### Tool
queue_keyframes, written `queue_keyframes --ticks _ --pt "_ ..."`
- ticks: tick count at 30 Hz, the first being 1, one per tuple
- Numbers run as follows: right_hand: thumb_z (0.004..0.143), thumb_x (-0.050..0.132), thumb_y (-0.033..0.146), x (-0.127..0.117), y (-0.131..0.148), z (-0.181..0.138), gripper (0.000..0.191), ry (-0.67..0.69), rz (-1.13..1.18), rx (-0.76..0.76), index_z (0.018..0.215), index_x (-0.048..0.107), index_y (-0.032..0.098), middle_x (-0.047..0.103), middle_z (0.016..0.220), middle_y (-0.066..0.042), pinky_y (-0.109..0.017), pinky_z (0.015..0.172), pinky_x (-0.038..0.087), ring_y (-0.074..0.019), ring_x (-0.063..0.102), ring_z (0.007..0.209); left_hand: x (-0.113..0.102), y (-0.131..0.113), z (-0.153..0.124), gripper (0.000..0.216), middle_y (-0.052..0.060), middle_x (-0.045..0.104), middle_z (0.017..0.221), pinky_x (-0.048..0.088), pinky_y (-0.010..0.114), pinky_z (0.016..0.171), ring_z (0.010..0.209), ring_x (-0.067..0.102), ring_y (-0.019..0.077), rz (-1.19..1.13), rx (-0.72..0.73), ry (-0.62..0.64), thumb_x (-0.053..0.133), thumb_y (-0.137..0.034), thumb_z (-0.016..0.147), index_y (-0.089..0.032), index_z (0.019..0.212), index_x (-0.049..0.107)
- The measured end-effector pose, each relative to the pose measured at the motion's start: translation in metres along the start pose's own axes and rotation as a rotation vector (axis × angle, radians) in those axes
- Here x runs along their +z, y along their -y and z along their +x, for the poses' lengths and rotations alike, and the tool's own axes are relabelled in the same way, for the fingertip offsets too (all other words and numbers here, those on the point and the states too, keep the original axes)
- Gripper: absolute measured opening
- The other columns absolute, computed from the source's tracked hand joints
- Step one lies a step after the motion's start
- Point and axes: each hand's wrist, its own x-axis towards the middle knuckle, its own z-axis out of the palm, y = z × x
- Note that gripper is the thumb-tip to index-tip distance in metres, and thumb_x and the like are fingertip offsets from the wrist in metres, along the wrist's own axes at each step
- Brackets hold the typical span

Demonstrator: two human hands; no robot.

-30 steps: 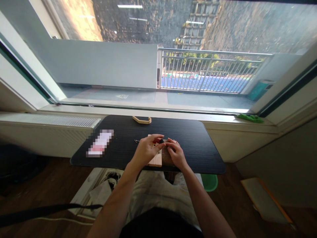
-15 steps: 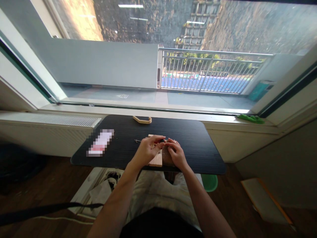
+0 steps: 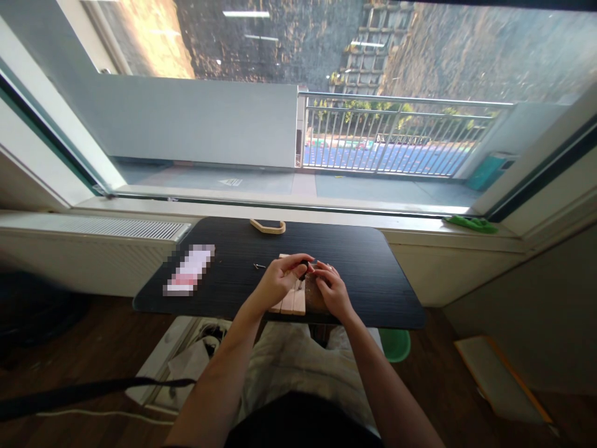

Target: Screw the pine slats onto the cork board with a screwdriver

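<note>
Both hands work close together over a pale wooden block (image 3: 293, 303) at the near edge of a black table (image 3: 373, 274). My left hand (image 3: 276, 281) is closed, pinching a small dark-tipped tool (image 3: 304, 269) with a trace of red on it. My right hand (image 3: 331, 289) is curled over a brown piece (image 3: 311, 298) that lies against the block's right side, its fingertips meeting the tool. What the right fingers pinch is too small to make out.
A curved wooden handle piece (image 3: 267, 226) lies at the table's far edge. A pink and white packet (image 3: 189, 269) sits at the left. A small metal bit (image 3: 258, 266) lies just left of my hands. A green cloth (image 3: 471, 222) rests on the window sill.
My left hand has slid slightly down and toward me, its fingers curling tighter round the tool. My right hand has stayed in place.
</note>
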Motion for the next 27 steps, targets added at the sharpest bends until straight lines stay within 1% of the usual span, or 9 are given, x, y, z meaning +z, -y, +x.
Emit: queue_keyframes --ticks 6,8,11,13,15,19,21,24,27 --pt "0.083 0.054 0.028 0.001 -0.001 0.000 0.026 0.001 0.011 -0.011 0.094 0.077 0.027 0.067 0.130 -0.005 -0.051 0.118 0.027 -0.0251 0.052 0.129 -0.002 -0.001 0.009 0.028 0.006 0.071 0.082 0.050 0.031 0.079 0.080 0.063 0.0189 -0.066 -0.038 0.107 0.061 -0.039 0.086 -0.016 0.097 0.072" --pt "0.083 0.054 0.027 0.000 -0.001 0.000 0.026 0.002 0.012 -0.014 0.094 0.077 0.027 0.067 0.130 -0.005 -0.051 0.118 0.027 -0.0250 0.051 0.130 -0.002 0.003 0.011 0.030 0.006 0.070 0.081 0.050 0.031 0.079 0.080 0.062 0.0190 -0.156 -0.073 0.146 0.063 -0.042 0.084 -0.016 0.096 0.071" --pt "0.082 0.054 0.027 0.000 -0.002 0.000 0.026 0.002 0.011 -0.016 0.094 0.078 0.027 0.067 0.130 -0.006 -0.051 0.118 0.027 -0.0251 0.051 0.130 -0.001 0.008 0.011 0.030 0.006 0.067 0.080 0.050 0.031 0.078 0.080 0.062 0.0189 -0.358 -0.144 0.170 0.065 -0.042 0.082 -0.016 0.097 0.071" --pt "0.082 0.054 0.027 0.000 -0.002 0.001 0.026 0.000 0.010 -0.016 0.093 0.078 0.027 0.067 0.130 -0.006 -0.051 0.118 0.027 -0.0256 0.051 0.130 0.001 0.010 0.011 0.027 0.006 0.066 0.078 0.050 0.031 0.077 0.078 0.062 0.0185 -0.476 -0.192 0.158 0.065 -0.038 0.081 -0.016 0.095 0.071" --pt "0.082 0.054 0.027 0.000 -0.001 0.000 0.027 -0.003 0.007 -0.015 0.093 0.078 0.026 0.067 0.130 -0.007 -0.051 0.118 0.027 -0.0263 0.051 0.130 0.003 0.010 0.012 0.025 0.006 0.064 0.075 0.049 0.031 0.075 0.075 0.061 0.0178 -0.526 -0.225 0.135 0.062 -0.034 0.081 -0.014 0.092 0.071" --pt "0.083 0.054 0.028 0.000 0.000 0.000 0.027 -0.002 0.005 -0.017 0.094 0.078 0.026 0.067 0.130 -0.007 -0.051 0.118 0.027 -0.0265 0.052 0.129 0.007 0.008 0.016 0.027 0.004 0.063 0.069 0.047 0.028 0.069 0.068 0.058 0.0148 -0.468 -0.213 0.128 0.059 -0.033 0.081 -0.012 0.090 0.072" --pt "0.083 0.054 0.028 0.000 0.001 0.000 0.026 -0.003 0.004 -0.020 0.093 0.078 0.026 0.068 0.129 -0.007 -0.051 0.118 0.027 -0.0261 0.052 0.129 0.010 0.008 0.018 0.032 0.003 0.062 0.068 0.046 0.027 0.067 0.066 0.056 0.0135 -0.382 -0.196 0.123 0.060 -0.038 0.083 -0.011 0.094 0.073" --pt "0.082 0.054 0.027 0.000 0.000 0.000 0.026 -0.008 0.002 -0.017 0.093 0.078 0.026 0.067 0.130 -0.006 -0.050 0.119 0.026 -0.0262 0.051 0.130 0.012 0.007 0.018 0.041 0.002 0.063 0.069 0.047 0.027 0.070 0.067 0.057 0.0133 -0.254 -0.171 0.100 0.062 -0.046 0.085 -0.011 0.103 0.072" --pt "0.082 0.054 0.028 0.001 -0.001 0.000 0.026 -0.012 0.002 -0.009 0.093 0.078 0.026 0.067 0.130 -0.006 -0.051 0.118 0.027 -0.0267 0.050 0.131 0.013 0.008 0.015 0.043 0.003 0.067 0.074 0.048 0.027 0.069 0.070 0.060 0.0139 -0.155 -0.154 0.033 0.067 -0.047 0.082 -0.011 0.104 0.070"
